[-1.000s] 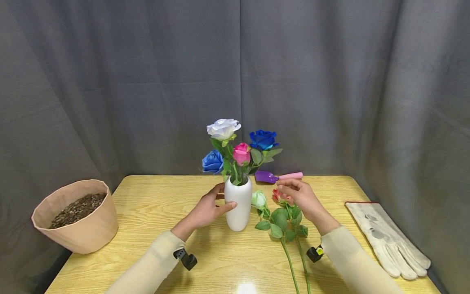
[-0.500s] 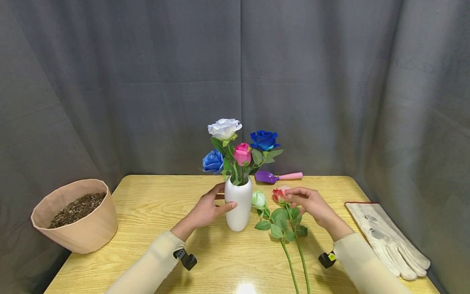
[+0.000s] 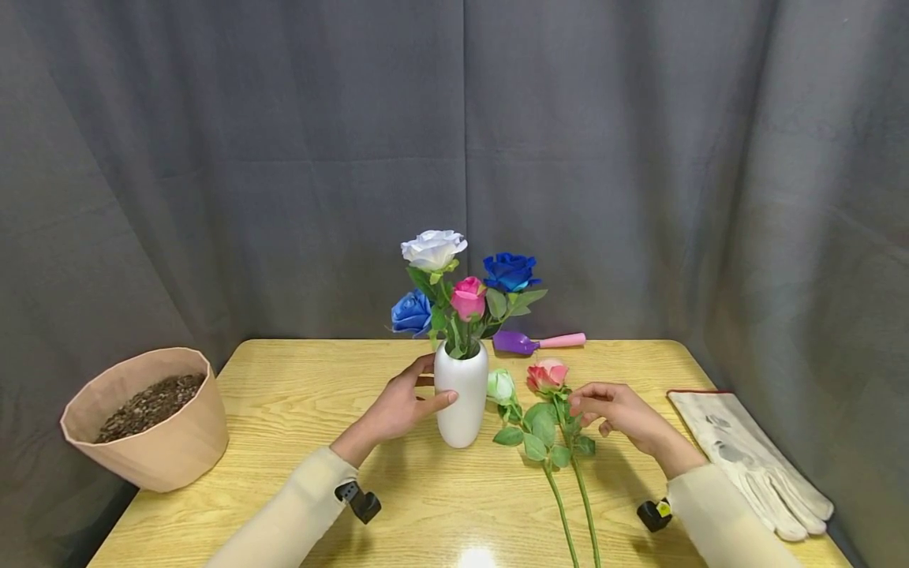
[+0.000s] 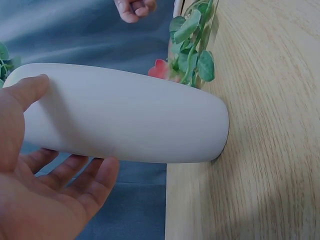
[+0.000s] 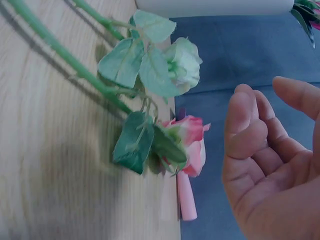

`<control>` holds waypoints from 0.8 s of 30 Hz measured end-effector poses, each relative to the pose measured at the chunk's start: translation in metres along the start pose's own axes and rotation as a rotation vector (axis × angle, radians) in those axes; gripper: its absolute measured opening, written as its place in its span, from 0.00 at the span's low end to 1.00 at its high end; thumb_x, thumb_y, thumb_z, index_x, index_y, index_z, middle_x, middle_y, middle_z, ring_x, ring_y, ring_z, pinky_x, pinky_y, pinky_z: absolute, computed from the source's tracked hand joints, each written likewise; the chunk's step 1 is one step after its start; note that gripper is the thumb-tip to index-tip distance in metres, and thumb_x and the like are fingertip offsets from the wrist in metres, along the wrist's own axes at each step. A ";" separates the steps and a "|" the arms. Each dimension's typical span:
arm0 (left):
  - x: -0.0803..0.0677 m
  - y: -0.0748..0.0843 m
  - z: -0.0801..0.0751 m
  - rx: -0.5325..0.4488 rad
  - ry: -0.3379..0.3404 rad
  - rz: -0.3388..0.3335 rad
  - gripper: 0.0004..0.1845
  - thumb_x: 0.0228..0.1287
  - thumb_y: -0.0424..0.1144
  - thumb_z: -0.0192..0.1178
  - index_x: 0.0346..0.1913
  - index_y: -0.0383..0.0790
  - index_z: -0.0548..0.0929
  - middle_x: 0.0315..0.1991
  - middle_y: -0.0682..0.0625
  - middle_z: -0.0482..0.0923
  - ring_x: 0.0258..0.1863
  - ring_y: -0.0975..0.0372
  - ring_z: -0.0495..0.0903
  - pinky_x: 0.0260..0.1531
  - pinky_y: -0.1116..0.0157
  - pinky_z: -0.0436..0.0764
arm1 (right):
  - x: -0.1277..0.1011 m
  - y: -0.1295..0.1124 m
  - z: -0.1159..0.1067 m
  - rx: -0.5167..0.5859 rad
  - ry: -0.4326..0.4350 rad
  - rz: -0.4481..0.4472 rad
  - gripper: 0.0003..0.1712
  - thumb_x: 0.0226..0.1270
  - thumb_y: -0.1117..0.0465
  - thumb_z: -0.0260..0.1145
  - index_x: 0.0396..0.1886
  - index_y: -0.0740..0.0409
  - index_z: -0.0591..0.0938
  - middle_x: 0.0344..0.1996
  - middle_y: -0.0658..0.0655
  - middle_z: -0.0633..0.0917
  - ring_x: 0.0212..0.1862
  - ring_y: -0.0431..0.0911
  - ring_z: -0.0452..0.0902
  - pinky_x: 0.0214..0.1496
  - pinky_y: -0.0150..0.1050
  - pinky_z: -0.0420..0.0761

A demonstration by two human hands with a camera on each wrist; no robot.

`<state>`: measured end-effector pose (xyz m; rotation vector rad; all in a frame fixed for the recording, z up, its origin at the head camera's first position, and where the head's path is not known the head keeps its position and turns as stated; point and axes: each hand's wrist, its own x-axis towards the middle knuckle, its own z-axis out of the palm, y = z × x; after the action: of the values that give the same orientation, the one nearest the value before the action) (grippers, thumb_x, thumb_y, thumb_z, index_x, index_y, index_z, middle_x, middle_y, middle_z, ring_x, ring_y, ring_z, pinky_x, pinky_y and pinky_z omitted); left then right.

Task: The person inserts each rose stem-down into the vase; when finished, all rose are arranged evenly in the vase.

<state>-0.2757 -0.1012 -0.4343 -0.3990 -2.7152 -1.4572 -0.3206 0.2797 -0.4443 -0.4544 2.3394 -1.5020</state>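
Observation:
My left hand [image 3: 401, 405] holds a white vase [image 3: 460, 402] upright on the table, thumb on the near side and fingers behind it. In the vase stand a white rose [image 3: 433, 250], a pink rose [image 3: 469, 297], a dark blue rose [image 3: 510, 271] and a lighter blue rose [image 3: 412, 312]. Loosely curled and holding nothing, my right hand [image 3: 625, 414] hovers beside the leaves of a coral-pink rose [image 3: 548, 375]. That rose lies on the table with a pale green rose [image 3: 500, 386] to its left, their stems pointing toward me. The right wrist view shows a gap between thumb and fingers [image 5: 241, 112].
A purple scoop with a pink handle [image 3: 562, 341] lies at the table's back edge. On the left stands a peach-coloured pot [image 3: 177, 442] with soil in it. White gloves [image 3: 753, 465] lie at the right edge. Grey curtains [image 3: 341, 158] hang behind and on both sides.
My right hand has moved from over the coral-pink rose's bloom toward me and to the right, uncovering the bloom. The left hand and the vase have stayed in place.

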 end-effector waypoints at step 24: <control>0.001 0.000 0.000 -0.004 0.006 -0.003 0.44 0.62 0.59 0.66 0.76 0.48 0.61 0.65 0.47 0.73 0.65 0.50 0.76 0.56 0.51 0.84 | -0.015 0.030 -0.011 -0.011 -0.137 0.070 0.21 0.74 0.53 0.62 0.51 0.70 0.80 0.38 0.56 0.86 0.34 0.43 0.79 0.30 0.35 0.77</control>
<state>-0.2766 -0.1010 -0.4342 -0.3906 -2.7095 -1.4619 -0.3145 0.3066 -0.4661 -0.4578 2.2355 -1.3824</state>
